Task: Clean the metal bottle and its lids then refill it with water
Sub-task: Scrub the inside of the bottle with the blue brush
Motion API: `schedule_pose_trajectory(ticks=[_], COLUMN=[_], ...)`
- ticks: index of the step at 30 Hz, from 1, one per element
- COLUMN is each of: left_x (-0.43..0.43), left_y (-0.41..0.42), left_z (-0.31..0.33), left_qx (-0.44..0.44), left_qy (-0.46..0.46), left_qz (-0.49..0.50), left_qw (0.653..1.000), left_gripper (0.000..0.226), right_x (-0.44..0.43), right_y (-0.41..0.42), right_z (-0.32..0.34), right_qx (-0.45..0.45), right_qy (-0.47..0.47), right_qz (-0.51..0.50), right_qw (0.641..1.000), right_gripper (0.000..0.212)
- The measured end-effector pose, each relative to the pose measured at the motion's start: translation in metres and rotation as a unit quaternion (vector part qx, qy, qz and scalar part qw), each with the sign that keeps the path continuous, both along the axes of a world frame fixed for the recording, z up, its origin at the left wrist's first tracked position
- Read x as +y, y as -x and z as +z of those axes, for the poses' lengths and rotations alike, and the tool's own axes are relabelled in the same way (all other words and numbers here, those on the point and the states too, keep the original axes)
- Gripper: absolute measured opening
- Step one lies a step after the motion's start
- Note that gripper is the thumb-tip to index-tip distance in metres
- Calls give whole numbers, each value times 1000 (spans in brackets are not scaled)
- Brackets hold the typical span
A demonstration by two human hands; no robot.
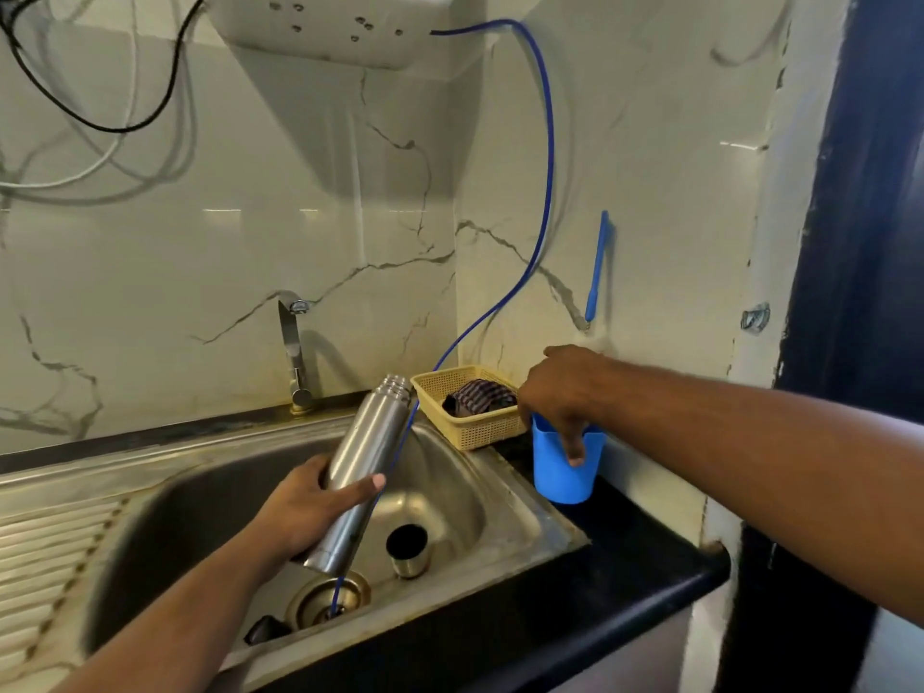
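Steel sink (pixel 200 492), blue tube (pixel 550 167) alongside bottle (pixel 365 452)

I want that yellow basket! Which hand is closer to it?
Right: right hand beside the basket, gripping the blue cup; left hand holding the bottle over the sink.

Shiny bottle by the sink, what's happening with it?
A person is washing up at the sink. Their left hand holds the metal bottle, uncapped and tilted, over the basin. Their right hand grips the rim of a blue cup on the black counter. A steel cup lid and a dark lid lie in the sink. No water is visibly coming from the tap.
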State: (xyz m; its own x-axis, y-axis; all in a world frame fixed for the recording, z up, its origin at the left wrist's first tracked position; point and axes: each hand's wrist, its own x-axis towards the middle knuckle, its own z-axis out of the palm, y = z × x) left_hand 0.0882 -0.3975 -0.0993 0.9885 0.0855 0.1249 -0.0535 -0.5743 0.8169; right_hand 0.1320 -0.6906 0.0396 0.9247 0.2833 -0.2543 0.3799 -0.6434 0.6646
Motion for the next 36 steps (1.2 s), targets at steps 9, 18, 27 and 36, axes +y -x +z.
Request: schedule_pose_trajectory(ticks=[9, 18, 27, 36], left_x=[6, 2, 2, 9], left_y=[-4, 1, 3, 3], left_z=[-8, -4, -1, 2], left_qx=[-9, -14, -26, -21], left_qy=[-12, -7, 17, 14], left_qz=[-32, -41, -35, -16], left_qw=[999, 999, 999, 1000], left_gripper=[98, 103, 103, 105], right_x=[18, 0, -4, -4], right_y=[-26, 6, 14, 17], right_z=[-3, 72, 78, 158], right_qx=[-24, -94, -176, -228], right_qy=[48, 98, 110, 124], right_qz=[-40, -42, 68, 65], right_qw=[998, 990, 976, 964], right_gripper=[99, 67, 23, 28])
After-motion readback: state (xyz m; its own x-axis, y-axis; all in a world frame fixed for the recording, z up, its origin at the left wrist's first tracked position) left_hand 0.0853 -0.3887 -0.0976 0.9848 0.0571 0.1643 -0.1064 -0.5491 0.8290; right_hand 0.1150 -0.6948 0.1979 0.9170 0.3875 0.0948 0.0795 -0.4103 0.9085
